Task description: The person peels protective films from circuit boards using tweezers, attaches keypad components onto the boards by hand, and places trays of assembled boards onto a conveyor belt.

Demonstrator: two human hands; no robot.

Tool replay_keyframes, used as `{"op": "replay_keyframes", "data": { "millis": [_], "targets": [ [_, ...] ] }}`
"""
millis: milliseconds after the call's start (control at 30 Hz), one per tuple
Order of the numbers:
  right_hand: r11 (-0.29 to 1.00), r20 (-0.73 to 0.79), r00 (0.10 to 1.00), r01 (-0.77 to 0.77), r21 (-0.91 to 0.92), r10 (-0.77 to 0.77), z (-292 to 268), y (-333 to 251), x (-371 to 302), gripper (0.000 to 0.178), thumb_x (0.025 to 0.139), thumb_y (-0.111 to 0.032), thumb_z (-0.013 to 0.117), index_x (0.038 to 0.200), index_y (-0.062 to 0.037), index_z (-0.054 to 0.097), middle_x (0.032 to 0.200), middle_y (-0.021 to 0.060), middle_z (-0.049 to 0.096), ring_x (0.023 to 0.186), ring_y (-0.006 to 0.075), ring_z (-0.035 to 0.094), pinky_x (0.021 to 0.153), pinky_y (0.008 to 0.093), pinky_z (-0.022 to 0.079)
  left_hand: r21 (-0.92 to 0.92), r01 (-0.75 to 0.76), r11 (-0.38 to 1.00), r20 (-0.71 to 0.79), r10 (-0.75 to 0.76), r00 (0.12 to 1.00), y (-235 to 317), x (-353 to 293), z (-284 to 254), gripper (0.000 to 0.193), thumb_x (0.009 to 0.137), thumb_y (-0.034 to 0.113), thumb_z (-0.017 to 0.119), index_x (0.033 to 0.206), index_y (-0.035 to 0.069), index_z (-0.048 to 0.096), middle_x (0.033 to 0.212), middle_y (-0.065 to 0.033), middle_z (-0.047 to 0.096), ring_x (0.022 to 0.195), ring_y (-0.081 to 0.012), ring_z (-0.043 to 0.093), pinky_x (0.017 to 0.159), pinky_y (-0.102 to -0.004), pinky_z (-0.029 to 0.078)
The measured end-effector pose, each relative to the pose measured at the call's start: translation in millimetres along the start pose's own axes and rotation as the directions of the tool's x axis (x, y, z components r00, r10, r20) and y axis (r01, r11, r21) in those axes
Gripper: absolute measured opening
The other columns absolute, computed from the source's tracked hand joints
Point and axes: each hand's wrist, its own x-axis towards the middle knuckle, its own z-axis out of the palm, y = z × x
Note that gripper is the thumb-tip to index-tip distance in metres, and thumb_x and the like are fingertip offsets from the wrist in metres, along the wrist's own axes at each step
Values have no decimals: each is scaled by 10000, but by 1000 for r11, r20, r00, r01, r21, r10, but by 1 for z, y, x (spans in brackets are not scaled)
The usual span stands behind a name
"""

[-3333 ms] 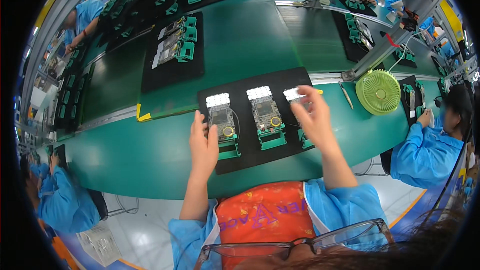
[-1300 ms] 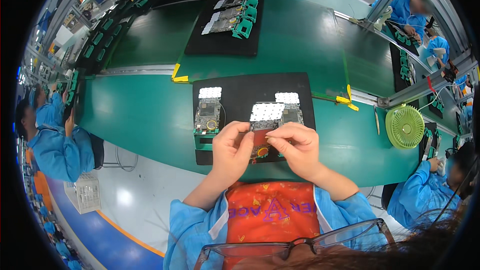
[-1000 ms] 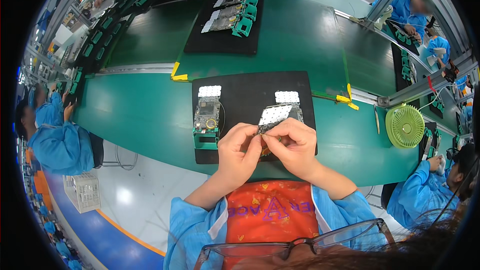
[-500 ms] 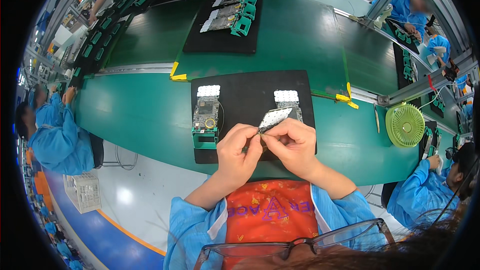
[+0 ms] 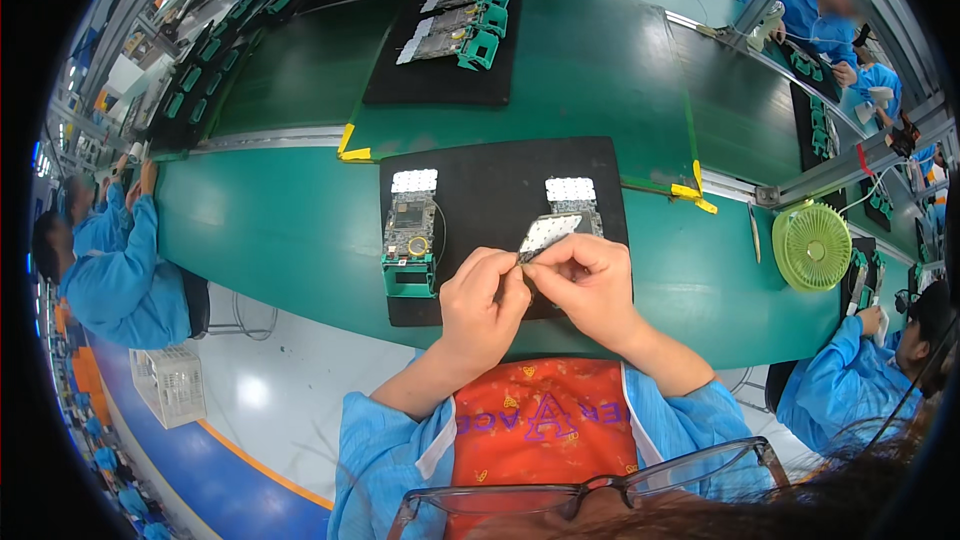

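Between my hands, a circuit board (image 5: 549, 231) with a white dotted pad is held tilted above the black mat (image 5: 490, 180). My left hand (image 5: 482, 302) pinches its near corner, thumb and forefinger pressed together. Right beside it, my right hand (image 5: 588, 282) grips the same board with bent fingers; the fingertips of both hands almost meet. Most of the board's lower part is hidden by my fingers. Behind my right hand lies a second circuit board (image 5: 571, 194), partly covered. At the mat's left side rests a circuit board with a green plastic frame (image 5: 410, 235).
Farther off, another black mat (image 5: 440, 90) bears several boards with green frames (image 5: 478, 47). A green fan (image 5: 812, 247) stands on the right of the green table (image 5: 270, 210). Co-workers in blue sit left (image 5: 125, 280) and right (image 5: 850, 380). A white crate (image 5: 168, 387) is on the floor.
My hands stay almost in place, still pinching the board. At the left, a co-worker's arms have shifted, and the person at the far left has moved their hands.
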Motion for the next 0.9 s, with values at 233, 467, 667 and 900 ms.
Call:
{"op": "replay_keyframes", "data": {
  "millis": [233,467,667,900],
  "targets": [
    [998,-188,982,-16,-68,3,-39,27,2,116,833,-39,686,935,11,660,900,64,630,624,62,568,551,220,465,175,270,947,53,-283,958,-31,21,-11,145,904,35,542,989,-59,611,850,-191,623,766,-337,624,701,-393,492],
    [849,-122,941,-339,-406,317,-80,59,-11,142,924,-90,534,988,23,591,746,82,634,506,102,555,464,263,441,405,93,910,128,-157,979,-45,25,18,451,876,38,576,1290,-82,445,1222,-249,497,1150,-407,476,996,-452,390],
    [855,122,847,-518,-28,517,-75,76,-16,106,968,-91,458,1011,-22,526,772,16,583,485,72,526,446,204,422,69,344,937,416,-340,843,-50,2,69,585,909,34,569,1401,-50,264,1174,-201,525,955,-224,604,795,-326,505],
    [755,75,867,-469,459,493,-73,83,-15,90,933,-48,534,1021,-55,521,813,39,606,485,32,407,411,182,282,-435,684,586,406,-550,730,-46,5,75,656,819,-114,570,1389,-57,250,1195,-177,537,1059,-195,616,865,-301,526]
  ]
}}
